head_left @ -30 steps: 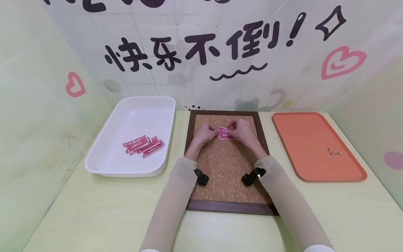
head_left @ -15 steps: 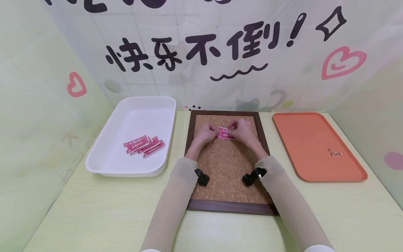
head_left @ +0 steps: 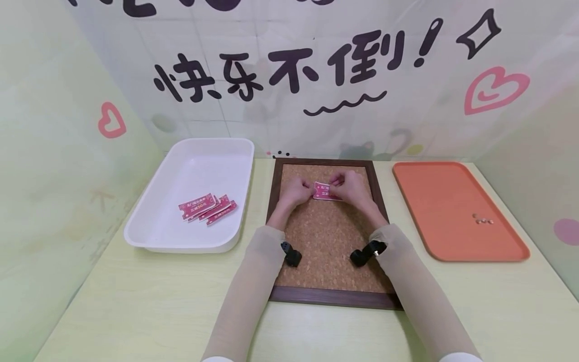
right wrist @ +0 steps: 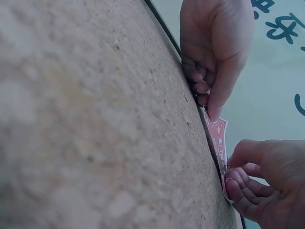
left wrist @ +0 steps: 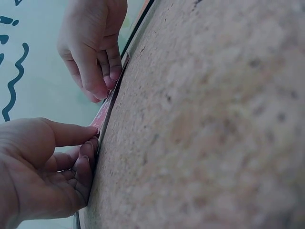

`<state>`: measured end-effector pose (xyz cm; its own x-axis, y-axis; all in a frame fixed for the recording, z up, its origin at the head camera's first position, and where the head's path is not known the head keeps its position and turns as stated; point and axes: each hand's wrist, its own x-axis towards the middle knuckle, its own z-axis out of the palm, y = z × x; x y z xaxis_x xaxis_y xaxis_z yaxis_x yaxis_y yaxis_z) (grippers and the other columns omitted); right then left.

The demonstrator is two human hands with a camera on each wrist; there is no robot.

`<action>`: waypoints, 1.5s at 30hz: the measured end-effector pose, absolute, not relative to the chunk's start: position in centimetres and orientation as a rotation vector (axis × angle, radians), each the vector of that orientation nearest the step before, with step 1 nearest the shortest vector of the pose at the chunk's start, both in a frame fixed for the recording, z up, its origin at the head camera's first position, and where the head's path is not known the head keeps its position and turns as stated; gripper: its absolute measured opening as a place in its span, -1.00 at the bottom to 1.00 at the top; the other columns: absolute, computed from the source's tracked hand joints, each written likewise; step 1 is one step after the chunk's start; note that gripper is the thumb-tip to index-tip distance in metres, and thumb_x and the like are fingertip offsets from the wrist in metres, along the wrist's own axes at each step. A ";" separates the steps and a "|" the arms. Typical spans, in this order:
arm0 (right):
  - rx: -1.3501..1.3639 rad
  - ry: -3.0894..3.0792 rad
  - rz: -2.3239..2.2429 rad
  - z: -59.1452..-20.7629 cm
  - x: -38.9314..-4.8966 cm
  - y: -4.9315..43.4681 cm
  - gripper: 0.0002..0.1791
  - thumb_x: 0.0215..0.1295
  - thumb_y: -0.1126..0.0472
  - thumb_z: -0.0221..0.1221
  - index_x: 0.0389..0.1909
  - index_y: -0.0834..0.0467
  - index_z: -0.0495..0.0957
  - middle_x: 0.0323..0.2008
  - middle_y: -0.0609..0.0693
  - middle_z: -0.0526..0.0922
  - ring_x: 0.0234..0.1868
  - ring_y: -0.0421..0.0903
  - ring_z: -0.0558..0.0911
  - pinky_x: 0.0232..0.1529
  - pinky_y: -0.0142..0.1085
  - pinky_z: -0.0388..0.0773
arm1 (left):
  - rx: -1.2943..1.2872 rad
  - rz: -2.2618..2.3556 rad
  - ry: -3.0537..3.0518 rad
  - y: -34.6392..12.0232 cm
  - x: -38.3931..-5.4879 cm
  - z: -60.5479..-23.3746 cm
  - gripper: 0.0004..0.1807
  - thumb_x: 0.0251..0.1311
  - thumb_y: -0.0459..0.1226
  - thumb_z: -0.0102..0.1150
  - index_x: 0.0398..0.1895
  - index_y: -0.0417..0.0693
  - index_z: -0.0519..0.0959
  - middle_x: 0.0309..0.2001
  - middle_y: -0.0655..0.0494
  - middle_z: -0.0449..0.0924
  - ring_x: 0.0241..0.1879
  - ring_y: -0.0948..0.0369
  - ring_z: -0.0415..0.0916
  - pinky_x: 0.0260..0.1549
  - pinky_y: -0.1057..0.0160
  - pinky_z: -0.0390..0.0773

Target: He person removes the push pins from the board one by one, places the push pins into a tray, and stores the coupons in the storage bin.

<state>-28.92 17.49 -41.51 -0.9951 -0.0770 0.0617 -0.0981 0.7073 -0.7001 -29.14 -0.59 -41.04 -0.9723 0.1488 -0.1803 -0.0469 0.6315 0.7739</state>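
A pink paper coupon (head_left: 322,191) with white print lies near the top of a framed cork board (head_left: 325,251). At its left end, my left hand (head_left: 296,192) pinches the edge between thumb and fingers; the left wrist view shows the thumb on top of the coupon (left wrist: 101,119). My right hand (head_left: 352,188) covers the coupon's right part. In the right wrist view, thumb and fingertips of the right hand (right wrist: 267,179) pinch a small metallic pin (right wrist: 227,167) over the coupon's face. The pin's point is hidden.
To the left stands a white tub (head_left: 208,158) holding several overlapping pink coupons (head_left: 197,207). An orange tray (head_left: 448,201) lies on the right, with several small shiny pins (head_left: 483,220) near its right side. A printed backdrop (head_left: 289,125) rises right behind the board.
Both hands and the coupon hold nearly the same place on the board. The whole head view has shifted very slightly.
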 end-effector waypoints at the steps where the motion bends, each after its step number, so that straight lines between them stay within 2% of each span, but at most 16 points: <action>1: 0.149 -2.876 1.181 -41.5 -28.9 17.5 -0.83 0.22 0.31 0.29 -0.19 0.28 0.66 -0.28 0.17 0.69 -0.30 -0.02 0.58 -0.37 -0.33 0.49 | 0.087 1.258 2.629 -0.6 -29.1 -41.0 -0.68 0.35 -0.25 0.24 -0.60 -0.13 0.56 -0.60 0.15 0.37 -0.63 0.27 0.26 -0.64 0.34 0.24; 14: 0.229 -2.853 1.147 -41.3 -28.2 17.7 -0.83 0.23 0.30 0.30 -0.20 0.29 0.66 -0.31 0.15 0.68 -0.30 -0.02 0.58 -0.33 -0.31 0.48 | 0.104 1.340 2.579 -0.7 -28.6 -41.1 -0.68 0.36 -0.30 0.23 -0.60 -0.18 0.55 -0.58 0.13 0.38 -0.62 0.26 0.26 -0.63 0.35 0.25; 20: 0.287 -2.853 1.105 -40.9 -27.5 18.1 -0.84 0.17 0.33 0.29 -0.23 0.29 0.66 -0.33 0.13 0.68 -0.29 -0.01 0.61 -0.31 -0.28 0.49 | 0.078 1.378 2.549 -0.9 -28.2 -41.0 -0.70 0.37 -0.29 0.23 -0.58 -0.10 0.55 -0.55 0.12 0.40 -0.58 0.26 0.28 -0.61 0.34 0.26; 26: 0.298 -2.873 1.084 -40.5 -27.0 18.7 -0.85 0.15 0.35 0.30 -0.24 0.26 0.68 -0.34 0.10 0.69 -0.30 -0.03 0.60 -0.36 -0.29 0.48 | 0.103 1.367 2.578 -1.0 -27.5 -40.9 -0.75 0.38 -0.29 0.22 -0.50 -0.17 0.59 -0.49 0.11 0.43 -0.56 0.26 0.29 -0.59 0.34 0.26; 31: 0.324 -2.840 1.086 -40.5 -26.5 19.2 -0.86 0.13 0.40 0.27 -0.26 0.26 0.68 -0.34 0.11 0.68 -0.30 -0.02 0.59 -0.34 -0.25 0.48 | 0.117 1.379 2.582 -1.2 -26.9 -40.6 -0.84 0.36 -0.31 0.23 -0.37 -0.21 0.64 -0.38 0.07 0.50 -0.48 0.24 0.34 -0.53 0.35 0.32; 39: 0.304 -2.798 1.102 -40.4 -25.6 20.0 -0.91 0.20 0.38 0.28 -0.27 0.27 0.66 -0.32 0.14 0.67 -0.27 0.02 0.62 -0.29 -0.20 0.54 | 0.163 1.458 2.453 -2.1 -26.4 -40.1 -0.83 0.40 -0.33 0.18 -0.19 -0.31 0.65 -0.28 -0.04 0.58 -0.40 0.21 0.47 -0.46 0.37 0.44; 45: 0.304 -2.769 1.129 -40.2 -25.1 20.4 -0.90 0.21 0.35 0.27 -0.26 0.27 0.65 -0.33 0.13 0.68 -0.27 0.02 0.64 -0.24 -0.18 0.56 | 0.179 1.466 2.441 -2.9 -25.8 -39.0 -0.81 0.40 -0.29 0.19 -0.13 -0.27 0.66 -0.25 -0.07 0.61 -0.31 0.12 0.54 -0.43 0.35 0.47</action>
